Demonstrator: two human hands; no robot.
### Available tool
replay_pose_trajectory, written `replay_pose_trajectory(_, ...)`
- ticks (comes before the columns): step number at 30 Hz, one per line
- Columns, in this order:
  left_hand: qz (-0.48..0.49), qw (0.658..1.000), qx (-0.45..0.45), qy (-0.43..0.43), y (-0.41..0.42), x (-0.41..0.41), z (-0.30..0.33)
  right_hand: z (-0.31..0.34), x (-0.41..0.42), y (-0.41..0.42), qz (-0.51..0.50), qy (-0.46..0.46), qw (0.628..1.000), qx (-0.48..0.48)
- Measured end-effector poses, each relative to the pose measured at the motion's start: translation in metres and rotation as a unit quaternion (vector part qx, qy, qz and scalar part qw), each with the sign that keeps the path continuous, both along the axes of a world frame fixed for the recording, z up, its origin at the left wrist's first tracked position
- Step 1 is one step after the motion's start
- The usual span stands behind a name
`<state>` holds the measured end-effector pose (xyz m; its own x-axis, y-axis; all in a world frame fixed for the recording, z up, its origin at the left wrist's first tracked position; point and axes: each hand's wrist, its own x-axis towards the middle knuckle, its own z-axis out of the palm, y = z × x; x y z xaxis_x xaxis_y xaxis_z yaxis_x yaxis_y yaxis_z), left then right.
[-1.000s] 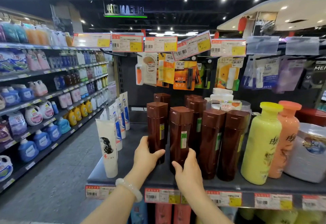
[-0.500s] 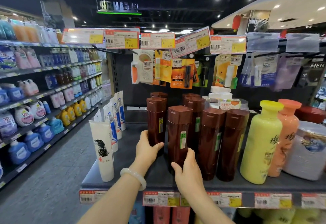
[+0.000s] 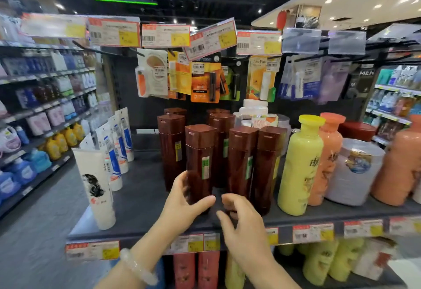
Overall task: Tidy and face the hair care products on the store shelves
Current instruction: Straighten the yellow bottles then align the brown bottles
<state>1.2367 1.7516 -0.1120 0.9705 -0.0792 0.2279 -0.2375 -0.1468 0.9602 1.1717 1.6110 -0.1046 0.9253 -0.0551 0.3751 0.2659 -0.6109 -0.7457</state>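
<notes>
Step in hand: facing the tall dark-brown plastic bottles with square flip caps on the grey shelf [image 3: 141,195].

Left hand [image 3: 182,204] grips the front brown bottle [image 3: 200,163] low on its body, thumb across the near face, fingers curled round the left side. This bottle stands upright near the shelf's front edge, forward of its neighbours; its green label faces near-right.

Right hand [image 3: 241,222] hovers just right of that bottle's base, fingers loosely curled and holding nothing; contact with the next brown bottle [image 3: 241,163] cannot be told.

Surroundings: white tube with a black hair print [image 3: 94,186] at left; yellow bottle [image 3: 300,168] and orange bottle [image 3: 328,159] at right, well apart from the hands.

Versus half a second ago: the left hand was on the farther left brown bottle and has shifted to the front one; the right hand has come off the front bottle and drawn back. The camera has moved closer.

Next move, by judgement: turn the gripped bottle until its label is square to the aisle, then line it up with the row beside it.
</notes>
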Motion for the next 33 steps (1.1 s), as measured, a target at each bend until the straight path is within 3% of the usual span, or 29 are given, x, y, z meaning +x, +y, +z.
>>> replay_pose_trajectory(9, 0.031, 0.999, 0.026, 0.029, -0.023, 0.016, 0.005, -0.002, -0.001, -0.061, -0.120, -0.025, 0.984, 0.126)
replay_pose_trajectory(14, 0.057, 0.997, 0.050, 0.018, -0.039, 0.021, 0.007, -0.001, 0.002, -0.063, -0.112, 0.002, 0.990, 0.090)
replay_pose_trajectory(20, 0.074, 0.993, 0.093, 0.028, -0.044, 0.024, 0.004, -0.004, 0.000, -0.062, -0.098, -0.032, 0.993, 0.049)
replay_pose_trajectory(22, 0.137, 0.984, 0.110, -0.002, -0.045, 0.012, 0.003, -0.004, 0.003, -0.066, -0.096, -0.023, 0.993, 0.071)
replay_pose_trajectory(24, 0.204, 0.973, 0.071, -0.087, -0.054, -0.010, 0.007, -0.004, 0.008, -0.068, -0.086, -0.002, 0.993, 0.083)
replay_pose_trajectory(26, 0.210, 0.966, 0.046, -0.143, -0.070, -0.026, 0.010, -0.002, 0.014, -0.070, -0.076, 0.012, 0.993, 0.084)
replay_pose_trajectory(33, 0.158, 0.977, 0.142, -0.036, -0.101, -0.011, -0.002, 0.003, 0.032, -0.075, -0.044, 0.016, 0.993, 0.104)
